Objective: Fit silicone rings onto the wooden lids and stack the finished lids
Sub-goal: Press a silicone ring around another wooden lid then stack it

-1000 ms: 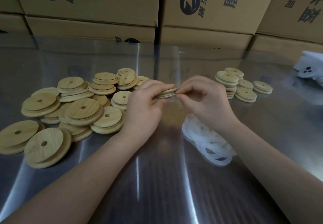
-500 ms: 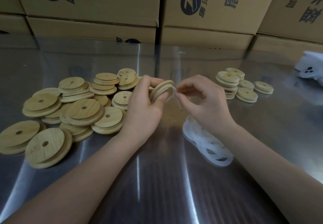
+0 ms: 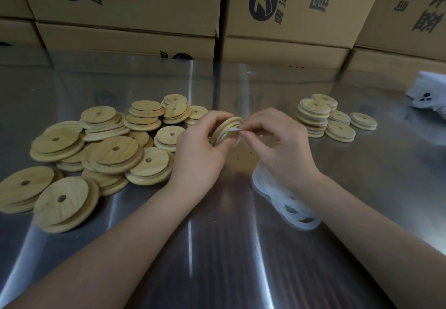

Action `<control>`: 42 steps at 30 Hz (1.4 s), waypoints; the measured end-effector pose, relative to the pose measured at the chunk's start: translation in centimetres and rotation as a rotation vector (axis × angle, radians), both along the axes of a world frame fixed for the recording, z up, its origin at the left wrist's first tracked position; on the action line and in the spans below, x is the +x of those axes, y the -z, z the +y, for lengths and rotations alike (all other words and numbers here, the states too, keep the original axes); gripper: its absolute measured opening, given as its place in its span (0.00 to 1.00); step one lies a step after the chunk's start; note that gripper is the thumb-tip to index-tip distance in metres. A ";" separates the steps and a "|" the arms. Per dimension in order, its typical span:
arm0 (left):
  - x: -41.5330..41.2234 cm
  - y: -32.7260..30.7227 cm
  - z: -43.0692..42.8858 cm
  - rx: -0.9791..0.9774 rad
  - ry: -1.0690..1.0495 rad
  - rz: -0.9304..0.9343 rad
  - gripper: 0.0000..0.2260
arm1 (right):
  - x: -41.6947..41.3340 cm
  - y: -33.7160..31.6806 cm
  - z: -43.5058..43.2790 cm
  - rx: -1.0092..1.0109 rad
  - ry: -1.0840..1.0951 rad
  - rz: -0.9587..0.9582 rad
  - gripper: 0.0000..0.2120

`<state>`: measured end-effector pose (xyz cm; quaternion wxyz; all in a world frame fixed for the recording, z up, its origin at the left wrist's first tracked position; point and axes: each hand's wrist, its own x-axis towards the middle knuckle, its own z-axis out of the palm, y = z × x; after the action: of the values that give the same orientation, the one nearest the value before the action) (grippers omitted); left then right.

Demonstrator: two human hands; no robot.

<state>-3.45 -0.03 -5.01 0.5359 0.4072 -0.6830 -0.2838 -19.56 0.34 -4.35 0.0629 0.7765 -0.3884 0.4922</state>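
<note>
Above steel table [image 3: 217, 248], left hand [image 3: 200, 149] grips lid [image 3: 225, 129]; right hand [image 3: 277, 144] pinches ring [image 3: 235, 129].

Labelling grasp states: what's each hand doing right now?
Left hand: grips the wooden lid on edge.
Right hand: pinches the silicone ring at the lid's rim.

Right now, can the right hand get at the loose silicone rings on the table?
Probably yes. The ring pile lies below the wrist of the right hand, nothing covering its near part. But that hand pinches a ring on the lid the left hand grips, so it must let go first.
</note>
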 end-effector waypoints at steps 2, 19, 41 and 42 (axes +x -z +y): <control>0.1 0.0 -0.1 -0.040 -0.051 -0.038 0.11 | 0.0 0.1 0.0 -0.015 0.002 0.048 0.01; -0.1 -0.1 -0.6 -0.071 -0.141 -0.023 0.11 | 0.0 -0.6 0.0 0.055 0.000 0.016 0.03; -0.1 0.4 -0.2 -0.054 -0.044 0.056 0.11 | -0.3 -0.1 -0.4 -0.051 0.010 0.113 0.02; -0.1 0.3 -0.2 -0.048 -0.043 0.064 0.11 | -0.3 -0.1 -0.4 -0.049 0.013 0.108 0.02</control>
<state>-3.53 -0.20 -5.33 0.5729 0.3997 -0.6632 -0.2686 -19.87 -0.07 -4.28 0.1060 0.7975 -0.3773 0.4588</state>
